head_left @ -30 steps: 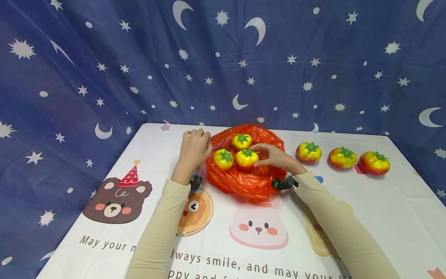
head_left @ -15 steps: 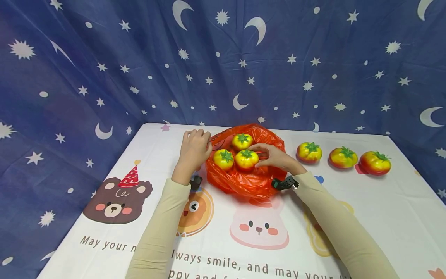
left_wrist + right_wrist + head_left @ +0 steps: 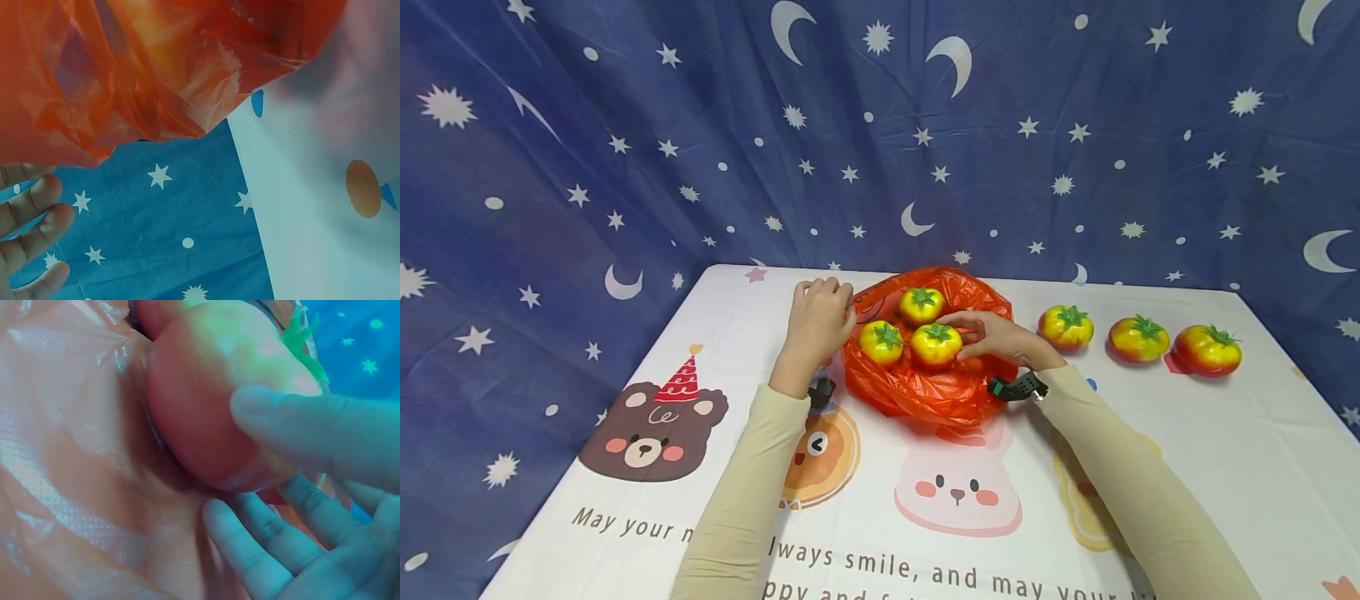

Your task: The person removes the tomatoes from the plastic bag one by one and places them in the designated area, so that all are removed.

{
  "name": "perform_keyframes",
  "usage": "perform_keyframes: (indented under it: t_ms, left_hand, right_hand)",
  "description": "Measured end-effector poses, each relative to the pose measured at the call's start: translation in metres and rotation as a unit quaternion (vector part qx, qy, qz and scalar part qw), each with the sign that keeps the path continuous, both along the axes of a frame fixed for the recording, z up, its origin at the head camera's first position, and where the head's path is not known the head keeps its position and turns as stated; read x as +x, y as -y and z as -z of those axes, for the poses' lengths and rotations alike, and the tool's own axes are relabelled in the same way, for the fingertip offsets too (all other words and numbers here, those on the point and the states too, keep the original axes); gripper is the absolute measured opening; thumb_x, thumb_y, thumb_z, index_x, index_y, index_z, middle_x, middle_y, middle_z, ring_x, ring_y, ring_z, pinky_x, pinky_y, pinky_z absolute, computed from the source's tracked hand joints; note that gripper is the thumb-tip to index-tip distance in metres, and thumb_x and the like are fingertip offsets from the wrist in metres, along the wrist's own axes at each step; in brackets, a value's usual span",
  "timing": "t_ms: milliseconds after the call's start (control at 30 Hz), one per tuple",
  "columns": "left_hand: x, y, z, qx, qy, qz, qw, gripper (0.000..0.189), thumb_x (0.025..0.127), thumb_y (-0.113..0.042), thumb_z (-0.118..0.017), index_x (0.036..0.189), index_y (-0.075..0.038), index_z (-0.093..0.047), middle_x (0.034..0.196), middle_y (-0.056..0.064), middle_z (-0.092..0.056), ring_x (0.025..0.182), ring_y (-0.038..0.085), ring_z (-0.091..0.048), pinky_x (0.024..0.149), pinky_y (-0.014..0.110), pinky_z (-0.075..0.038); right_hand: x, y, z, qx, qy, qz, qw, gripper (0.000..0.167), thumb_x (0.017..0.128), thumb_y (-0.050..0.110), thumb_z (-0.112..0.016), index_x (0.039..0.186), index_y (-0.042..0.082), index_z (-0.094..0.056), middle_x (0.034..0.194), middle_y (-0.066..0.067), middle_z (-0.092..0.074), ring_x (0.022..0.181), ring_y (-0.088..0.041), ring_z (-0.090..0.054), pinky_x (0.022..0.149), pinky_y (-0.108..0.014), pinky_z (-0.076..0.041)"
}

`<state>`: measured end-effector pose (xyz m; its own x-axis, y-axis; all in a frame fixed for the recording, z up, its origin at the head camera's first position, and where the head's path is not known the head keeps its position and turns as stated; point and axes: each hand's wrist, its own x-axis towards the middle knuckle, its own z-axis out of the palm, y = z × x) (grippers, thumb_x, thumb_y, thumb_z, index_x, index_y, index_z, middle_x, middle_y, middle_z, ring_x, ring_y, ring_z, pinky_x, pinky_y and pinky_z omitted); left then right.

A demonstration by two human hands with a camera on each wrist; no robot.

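An orange-red plastic bag (image 3: 925, 400) lies spread open on the table, with three shiny yellow-and-red tomatoes in it. One tomato (image 3: 921, 306) sits at the back and another (image 3: 880, 343) at the left. My right hand (image 3: 1003, 340) holds the front right tomato (image 3: 936, 347) between thumb and fingers; in the right wrist view the thumb lies across this tomato (image 3: 212, 400). At the bag's left rim, my left hand (image 3: 820, 321) grips the plastic with curled fingers. From below, the left wrist view shows its fingertips beside the hanging bag (image 3: 156, 81).
Three more tomatoes stand in a row to the right of the bag: a near one (image 3: 1065, 327), a middle one (image 3: 1138, 339) and a far-right one (image 3: 1207, 351). A white printed cloth (image 3: 850, 554) covers the table. Behind it hangs a blue starry curtain (image 3: 820, 108).
My right hand and the tomato it holds have shifted slightly right inside the bag during the last half second. The left hand keeps its place at the rim.
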<state>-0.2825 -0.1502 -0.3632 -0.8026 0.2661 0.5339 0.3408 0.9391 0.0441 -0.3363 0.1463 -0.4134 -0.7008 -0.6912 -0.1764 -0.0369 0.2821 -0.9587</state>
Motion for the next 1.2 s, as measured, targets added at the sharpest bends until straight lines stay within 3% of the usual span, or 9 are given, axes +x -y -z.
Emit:
perform_keyframes:
  t_ms: [333, 767, 1200]
  left_hand:
    - [-0.0002, 0.0003, 0.0002, -0.002, 0.002, -0.001, 1.0000, 0.009, 0.084, -0.014, -0.060, 0.080, -0.006, -0.061, 0.078, 0.010, -0.060, 0.079, 0.029, -0.058, 0.089, 0.047, -0.043]
    - [-0.0006, -0.0002, 0.0002, -0.001, 0.006, -0.001, 1.0000, 0.009, 0.084, -0.014, -0.059, 0.079, -0.006, -0.060, 0.077, 0.010, -0.059, 0.078, 0.028, -0.057, 0.089, 0.047, -0.042]
    - [0.0002, -0.0005, -0.0004, -0.001, 0.010, -0.003, 0.9999, 0.010, 0.084, -0.014, -0.059, 0.079, -0.006, -0.060, 0.077, 0.010, -0.058, 0.078, 0.028, -0.057, 0.090, 0.047, -0.042]
  right_hand:
    - [-0.0001, 0.0022, 0.0008, 0.010, 0.000, 0.009, 0.9999, 0.064, 0.081, 0.006, -0.069, 0.139, 0.005, -0.041, 0.147, -0.016, -0.038, 0.132, -0.034, -0.041, 0.105, -0.039, -0.041]
    - [-0.0014, 0.0043, 0.0052, -0.013, 0.016, 0.013, 0.9997, 0.066, 0.080, 0.001, -0.068, 0.139, 0.000, -0.040, 0.146, -0.018, -0.037, 0.129, -0.031, -0.046, 0.096, -0.026, -0.047]
    - [-0.0001, 0.0046, 0.0041, -0.026, 0.010, -0.020, 0.9994, 0.063, 0.081, 0.004, -0.068, 0.138, 0.001, -0.041, 0.140, -0.011, -0.043, 0.121, -0.018, -0.052, 0.097, -0.027, -0.047]
